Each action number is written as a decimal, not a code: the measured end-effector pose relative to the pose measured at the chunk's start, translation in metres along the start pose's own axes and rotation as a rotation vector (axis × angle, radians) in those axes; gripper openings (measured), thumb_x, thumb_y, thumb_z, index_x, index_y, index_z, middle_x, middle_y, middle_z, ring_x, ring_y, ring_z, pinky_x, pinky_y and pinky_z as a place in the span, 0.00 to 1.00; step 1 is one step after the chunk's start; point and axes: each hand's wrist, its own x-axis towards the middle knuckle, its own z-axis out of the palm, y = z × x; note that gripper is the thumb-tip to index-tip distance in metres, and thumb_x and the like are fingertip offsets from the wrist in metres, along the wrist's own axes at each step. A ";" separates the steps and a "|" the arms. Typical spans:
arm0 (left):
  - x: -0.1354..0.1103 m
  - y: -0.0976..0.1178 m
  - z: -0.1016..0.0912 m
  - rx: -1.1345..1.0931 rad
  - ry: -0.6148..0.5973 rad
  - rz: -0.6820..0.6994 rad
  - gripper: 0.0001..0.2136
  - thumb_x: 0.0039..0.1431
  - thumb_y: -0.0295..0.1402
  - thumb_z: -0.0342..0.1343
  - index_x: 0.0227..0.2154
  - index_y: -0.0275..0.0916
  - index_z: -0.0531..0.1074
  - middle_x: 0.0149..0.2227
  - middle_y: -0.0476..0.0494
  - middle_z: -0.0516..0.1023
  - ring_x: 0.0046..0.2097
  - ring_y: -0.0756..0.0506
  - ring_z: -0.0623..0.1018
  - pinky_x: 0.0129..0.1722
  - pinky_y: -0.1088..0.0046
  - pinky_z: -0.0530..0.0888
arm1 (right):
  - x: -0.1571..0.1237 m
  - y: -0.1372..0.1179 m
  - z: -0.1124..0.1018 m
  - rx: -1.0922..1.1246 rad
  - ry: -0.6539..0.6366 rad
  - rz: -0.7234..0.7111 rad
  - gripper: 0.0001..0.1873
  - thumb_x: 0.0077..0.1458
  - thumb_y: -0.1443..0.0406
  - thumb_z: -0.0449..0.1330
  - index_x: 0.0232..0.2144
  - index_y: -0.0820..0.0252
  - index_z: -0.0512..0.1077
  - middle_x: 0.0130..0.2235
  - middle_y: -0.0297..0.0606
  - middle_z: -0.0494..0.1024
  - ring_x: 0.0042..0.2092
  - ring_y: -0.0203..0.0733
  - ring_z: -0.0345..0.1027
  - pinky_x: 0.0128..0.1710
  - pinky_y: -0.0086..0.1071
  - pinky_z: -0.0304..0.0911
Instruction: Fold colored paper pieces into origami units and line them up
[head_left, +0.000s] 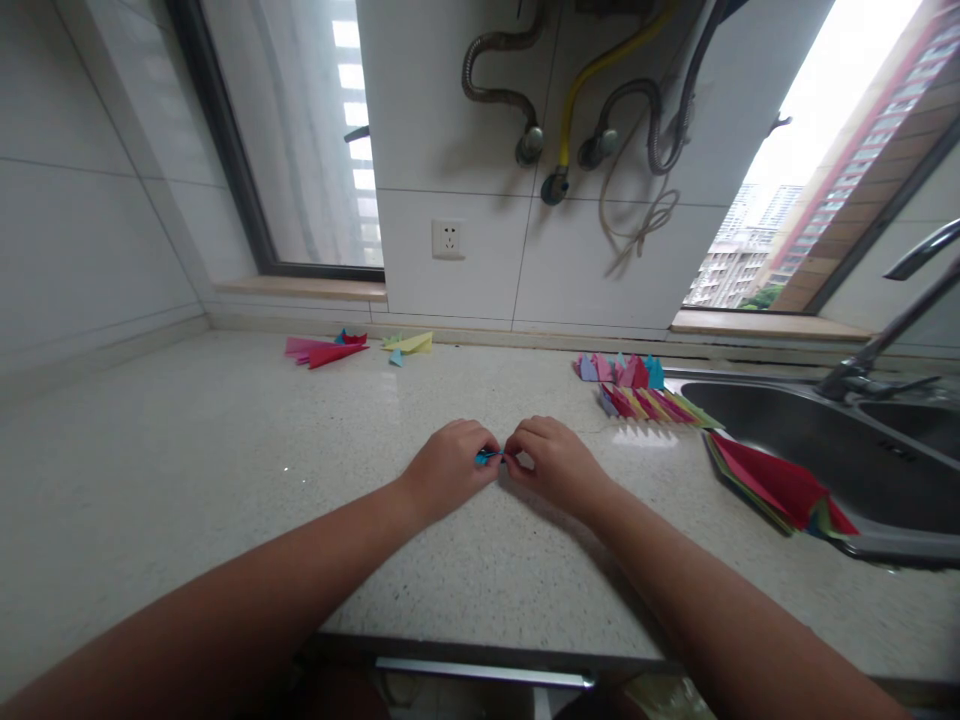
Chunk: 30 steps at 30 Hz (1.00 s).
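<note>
Over the middle of the countertop, my left hand (451, 463) and my right hand (556, 465) meet at the fingertips. Between them is a small piece of folded blue paper (484, 457), mostly covered by my left fingers. The left thumb and fingers are closed around it. My right thumb and index finger pinch its right end, where only a thin sliver shows. The exact shape of the fold is hidden.
Folded paper pieces in red and pink (330, 351) and a yellow paper plane (411, 344) lie along the back left. Rows of small colourful folded papers (652, 404) stand right, near larger red paper planes (780, 480) by the sink (757, 405). A faucet (855, 375) rises behind.
</note>
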 end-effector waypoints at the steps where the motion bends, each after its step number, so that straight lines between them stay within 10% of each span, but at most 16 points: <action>1: 0.000 0.001 0.000 0.012 0.003 -0.009 0.01 0.54 0.26 0.58 0.30 0.38 0.73 0.32 0.45 0.76 0.37 0.45 0.74 0.40 0.67 0.70 | 0.000 0.000 0.001 -0.014 0.014 -0.013 0.01 0.51 0.70 0.62 0.28 0.61 0.73 0.29 0.38 0.75 0.34 0.41 0.65 0.36 0.34 0.57; 30: -0.003 0.009 -0.004 -0.053 0.148 -0.021 0.07 0.53 0.23 0.58 0.23 0.39 0.70 0.26 0.49 0.72 0.33 0.47 0.71 0.35 0.69 0.67 | -0.001 -0.013 0.005 0.183 0.209 0.003 0.08 0.63 0.70 0.53 0.33 0.61 0.71 0.32 0.42 0.74 0.36 0.43 0.66 0.37 0.36 0.64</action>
